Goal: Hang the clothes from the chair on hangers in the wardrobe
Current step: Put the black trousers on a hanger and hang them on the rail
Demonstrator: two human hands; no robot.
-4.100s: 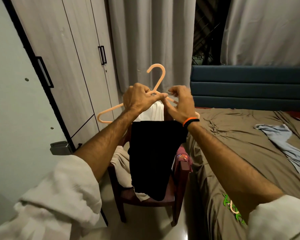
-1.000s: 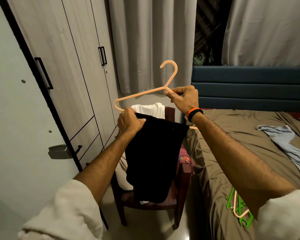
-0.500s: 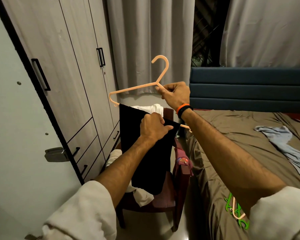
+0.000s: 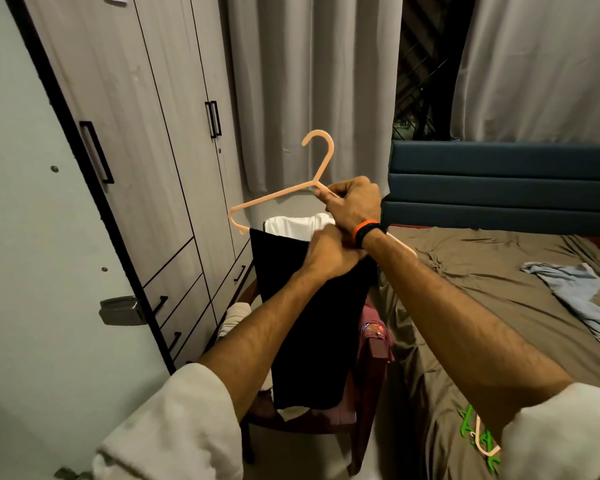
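Hanging from the lower bar of a thin peach plastic hanger, a black garment drops as a flat, matte, light-swallowing panel down in front of the chair. Nearest the camera, two rolled pale sleeves fill the bottom corners, and the right one cuts off a small pile of spare hangers, green and peach, lying on the bed's near edge. The left hand is curled at the garment's top edge, pinching the dark cloth where it folds over the bar; its fingertips are hidden behind the right wrist. The right hand is closed around the hanger just below the neck, fingers wrapped over the thin rod, an orange and black band on the wrist. The hanger's right shoulder passes behind that wrist and shows again only as a short pale stub beyond it. The open hook points up and left.

The chair is dark reddish wood, mostly covered: a white garment lies over its back, pale cloth bunches at its left side, and something pink with a print hangs on its right arm. The wardrobe to the left has grey woodgrain doors, all closed, with slim black handles. The bed has a rumpled brown sheet with a crumpled pale blue cloth on it.
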